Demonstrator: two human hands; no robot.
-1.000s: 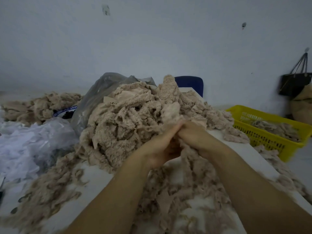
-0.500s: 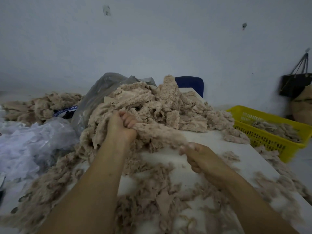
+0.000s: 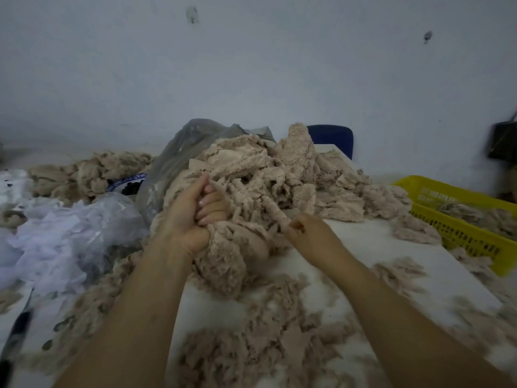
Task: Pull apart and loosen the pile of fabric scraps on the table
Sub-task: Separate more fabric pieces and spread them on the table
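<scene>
Now: my left hand (image 3: 193, 217) fisted round clump (image 3: 223, 247) at 8 o'clock edge of pile (image 3: 279, 169); my right hand (image 3: 310, 236) pinches fuzzy strip (image 3: 275, 212). Pile sits mid-table (image 3: 352, 233), 12 o'clock from me. Anchor left, draw strip toward 4 o'clock slowly (jerking likely tightens tangles).

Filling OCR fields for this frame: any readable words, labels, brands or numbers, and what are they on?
No readable text in this frame.
Blue-and-white print left of the scraps: too blurred to read.
Pale patch inside the basket: blurred, unreadable.
Dark marks on the wall: look like stains, not writing.
</scene>
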